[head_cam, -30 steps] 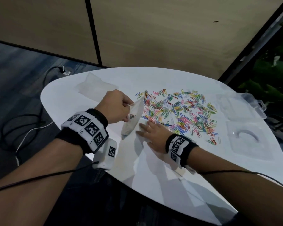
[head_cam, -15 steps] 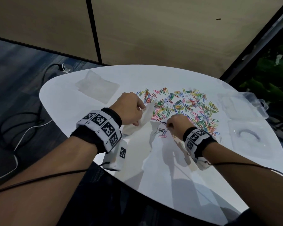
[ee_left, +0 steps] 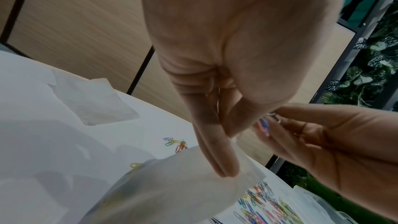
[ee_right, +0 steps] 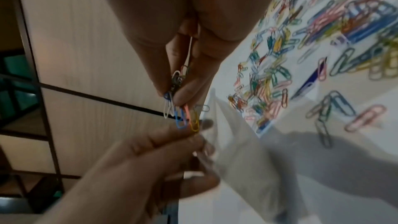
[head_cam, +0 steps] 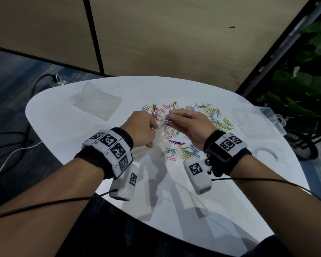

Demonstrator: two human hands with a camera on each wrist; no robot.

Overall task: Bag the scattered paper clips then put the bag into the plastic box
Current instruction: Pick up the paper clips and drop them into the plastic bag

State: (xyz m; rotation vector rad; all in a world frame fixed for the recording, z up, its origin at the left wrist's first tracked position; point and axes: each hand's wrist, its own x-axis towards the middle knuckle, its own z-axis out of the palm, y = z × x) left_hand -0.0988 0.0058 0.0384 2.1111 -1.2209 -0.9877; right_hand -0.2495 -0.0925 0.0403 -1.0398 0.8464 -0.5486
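Many coloured paper clips (head_cam: 191,119) lie scattered across the middle of the white table (head_cam: 82,130). My left hand (head_cam: 143,129) pinches the rim of a clear plastic bag (ee_left: 172,186) that hangs toward the table. My right hand (head_cam: 185,120) pinches a small bunch of clips (ee_right: 181,108) just above the bag's (ee_right: 237,142) mouth, close to my left hand's fingers (ee_right: 172,139). The clear plastic box (head_cam: 263,121) stands open at the table's right side.
A stack of spare clear bags (head_cam: 96,99) lies at the table's far left. A dark blue flat item (head_cam: 176,142) lies among the near clips. Cables (head_cam: 17,149) run over the floor on the left. Plants (head_cam: 304,86) stand behind the box on the right.
My right hand gathered clips off the table, lifted them and moved left to the bag's mouth. My left hand raised the bag and shifted right toward the clips.
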